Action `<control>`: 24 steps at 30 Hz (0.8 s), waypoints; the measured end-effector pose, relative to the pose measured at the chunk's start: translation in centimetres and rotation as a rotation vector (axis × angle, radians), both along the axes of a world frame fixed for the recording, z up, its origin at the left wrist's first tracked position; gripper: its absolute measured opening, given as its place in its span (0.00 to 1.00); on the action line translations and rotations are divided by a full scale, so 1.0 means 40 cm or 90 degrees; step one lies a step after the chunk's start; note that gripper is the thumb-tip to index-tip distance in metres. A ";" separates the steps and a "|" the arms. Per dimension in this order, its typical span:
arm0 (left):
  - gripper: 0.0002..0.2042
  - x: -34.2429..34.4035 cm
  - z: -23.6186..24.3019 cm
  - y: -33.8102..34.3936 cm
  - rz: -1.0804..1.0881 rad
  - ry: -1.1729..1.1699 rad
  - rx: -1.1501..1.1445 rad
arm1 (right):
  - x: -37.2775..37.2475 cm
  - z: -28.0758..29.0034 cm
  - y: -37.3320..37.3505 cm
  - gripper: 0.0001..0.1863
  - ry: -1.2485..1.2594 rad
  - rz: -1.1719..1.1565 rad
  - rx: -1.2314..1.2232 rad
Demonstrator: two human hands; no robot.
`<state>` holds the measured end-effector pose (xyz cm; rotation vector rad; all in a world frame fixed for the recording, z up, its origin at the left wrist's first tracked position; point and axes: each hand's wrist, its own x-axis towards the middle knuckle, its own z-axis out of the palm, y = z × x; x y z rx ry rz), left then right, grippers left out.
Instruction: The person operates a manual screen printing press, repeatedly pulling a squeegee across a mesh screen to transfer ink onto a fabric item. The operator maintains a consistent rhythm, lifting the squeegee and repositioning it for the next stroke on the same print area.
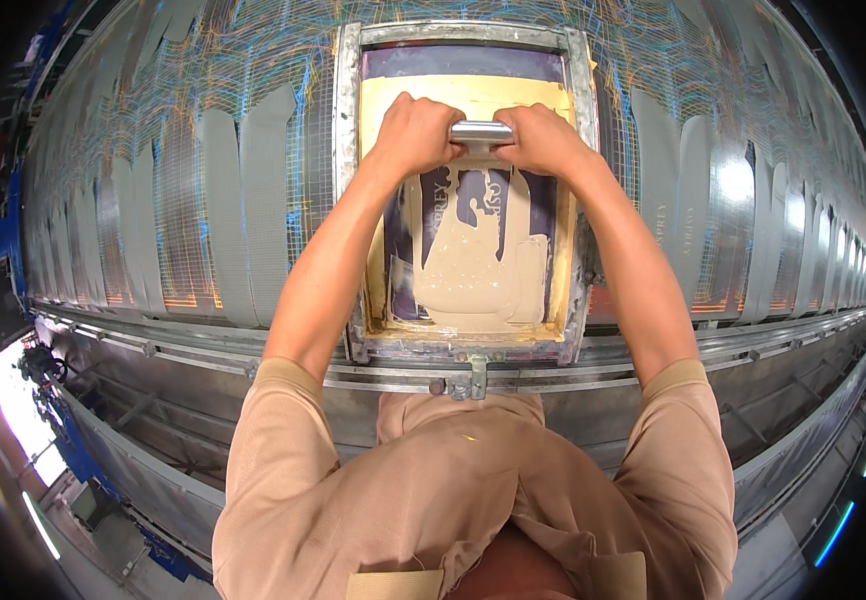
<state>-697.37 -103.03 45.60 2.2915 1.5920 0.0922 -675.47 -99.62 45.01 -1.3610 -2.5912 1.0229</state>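
My left hand (415, 132) and my right hand (545, 140) are wrapped round the two ends of a squeegee (481, 131) with a silvery handle. It is at the far part of a screen printing frame (347, 150), whose metal rails surround a dark mesh edged with yellow tape. Thick beige ink (468, 285) lies pooled on the near half of the mesh. Smeared streaks of it run up toward the squeegee, with dark gaps and pale lettering between them. The squeegee's lower edge is mostly hidden by my hands.
Grey fabric pieces (218, 210) lie in rows on the long printing table, over a surface covered in coloured lines, on both sides of the frame. A metal rail (653, 360) runs along the near edge, and a bracket (478, 378) on the frame meets it.
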 end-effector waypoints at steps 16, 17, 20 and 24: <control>0.09 0.051 -0.018 -0.466 -0.011 -0.087 0.074 | 0.066 -0.025 -0.457 0.15 0.017 0.061 0.105; 0.10 0.055 -0.013 -0.510 -0.012 -0.083 0.079 | 0.069 -0.013 -0.497 0.17 0.003 0.060 0.097; 0.12 0.062 0.000 -0.555 -0.010 -0.088 0.111 | 0.087 0.047 -0.537 0.20 0.073 0.041 0.063; 0.16 0.072 0.035 -0.554 -0.013 -0.045 0.070 | 0.193 0.004 -0.428 0.20 0.135 -0.303 0.274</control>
